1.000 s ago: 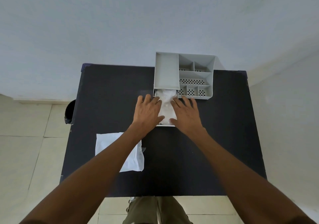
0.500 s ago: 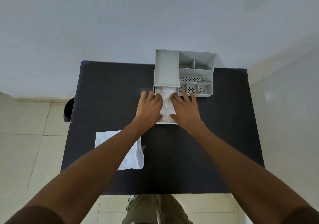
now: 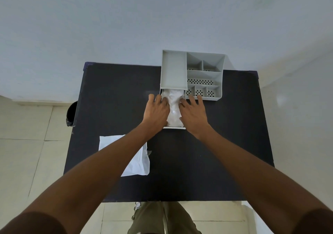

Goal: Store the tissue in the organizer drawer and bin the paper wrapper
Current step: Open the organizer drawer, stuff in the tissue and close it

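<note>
- Head view: left hand (image 3: 157, 111) and right hand (image 3: 194, 113) lying flat and unclenched, palms down, fingers spread, pressing from either side onto the tissue (image 3: 173, 107) rather than gripping it.
- Sitting in the pulled-out drawer (image 3: 174, 127) of the grey organizer (image 3: 203, 75), the tissue bulging white between the two hands and reaching back under the organizer's body.
- Judging the step in hand: flattening the wad so the drawer can slide shut; pressing evenly with both palms, tucking any edge below the drawer rim, especially at the back where it could catch on the housing.
- Keeping fingertips clear of the gap between drawer and housing before pushing; steadying the light plastic organizer against sliding on the black table (image 3: 225, 143).
- Lying flat near the table's left front, partly hidden under the left forearm: paper wrapper (image 3: 139, 163), not yet binned.
- Standing on the floor beside the table's left edge: a dark bin (image 3: 71, 114), likely the wrapper's destination.
</note>
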